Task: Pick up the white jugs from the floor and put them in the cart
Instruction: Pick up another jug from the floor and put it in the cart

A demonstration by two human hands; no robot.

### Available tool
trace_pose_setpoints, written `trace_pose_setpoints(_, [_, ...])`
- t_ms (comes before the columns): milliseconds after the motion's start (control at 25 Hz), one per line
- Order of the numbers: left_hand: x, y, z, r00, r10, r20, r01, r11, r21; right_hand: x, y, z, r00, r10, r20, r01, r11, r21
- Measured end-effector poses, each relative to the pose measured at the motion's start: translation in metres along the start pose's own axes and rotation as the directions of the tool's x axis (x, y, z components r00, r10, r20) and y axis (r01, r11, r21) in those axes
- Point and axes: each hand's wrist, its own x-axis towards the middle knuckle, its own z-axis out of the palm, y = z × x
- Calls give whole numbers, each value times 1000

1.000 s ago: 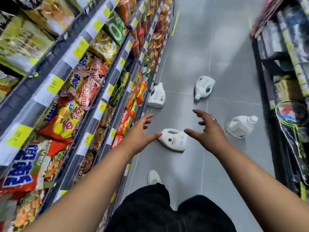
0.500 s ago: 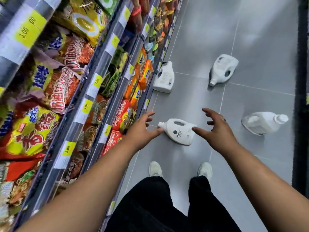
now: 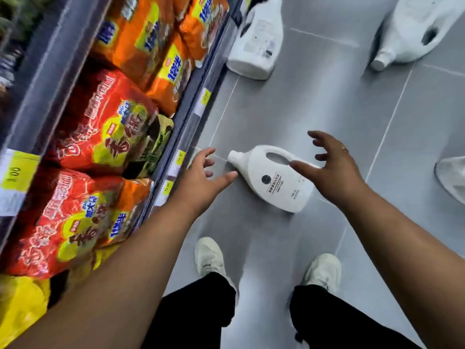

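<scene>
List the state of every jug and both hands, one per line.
Nearest jug: lying on its side, capped, not gripped.
Label-up jug: lying flat, untouched.
Far jug: on its side, capped.
Edge jug: mostly cut off, pose unclear.
Left hand: fingers spread, empty, beside the nearest jug.
Right hand: fingers spread, empty, over the nearest jug.
</scene>
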Motion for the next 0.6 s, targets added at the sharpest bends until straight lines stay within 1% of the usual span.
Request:
trace_pose_setpoints(160, [85, -62, 64, 999, -52, -3, 52, 998, -41, 87, 82, 58, 1000, 11, 14, -10, 996, -86])
trace_pose_setpoints(280, [153, -96, 114, 994, -105, 31, 108, 983, -145, 146, 132, 102, 998, 44, 41, -39, 991, -131])
trace_pose_setpoints(320, [174, -107, 131, 993, -120, 18, 121, 976, -179, 161, 146, 116, 997, 46, 56, -37, 987, -155])
trace_pose_setpoints(440, [215, -133, 170, 987, -156, -46, 145, 970, -194, 202, 178, 151, 993, -7, 117, 44, 947, -318])
trace_pose_setpoints(520, [228, -143, 190, 990, -130, -47, 118, 971, -207, 229, 188, 162, 988, -10, 156, 75, 905, -418])
trace_pose_setpoints(600, [239, -152, 205, 993, -92, -80, 66, 958, -279, 246, 192, 166, 975, -6, 223, 120, 857, -502])
